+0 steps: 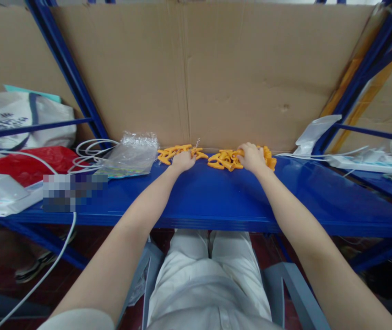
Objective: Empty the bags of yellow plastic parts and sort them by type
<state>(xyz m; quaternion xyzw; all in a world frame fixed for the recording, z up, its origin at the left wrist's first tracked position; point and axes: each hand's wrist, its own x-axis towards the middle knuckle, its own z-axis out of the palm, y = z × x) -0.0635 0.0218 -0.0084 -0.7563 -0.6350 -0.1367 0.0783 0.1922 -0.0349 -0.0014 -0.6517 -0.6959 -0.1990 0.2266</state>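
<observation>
In the head view, the left hand [184, 161] lay over the left pile [166, 156] of orange-yellow plastic pieces at the back of the blue bench [216, 197], its fingers bent down among them; whether it pinched one or merely rested there could not be told. A small coiled wire [198, 142] showed just beyond that hand. The right hand [252, 156] reached onto the right pile [225, 159] of similar pieces, some showing on either side of it; its fingers curled downward, and their grip, too, could not be made out. A narrow gap of bare blue separated the two piles. Behind them stood a cardboard panel [216, 73]. Left of the left pile lay a clear plastic bag [130, 156], with white cables [91, 149] and a red bag [41, 162] farther left.
</observation>
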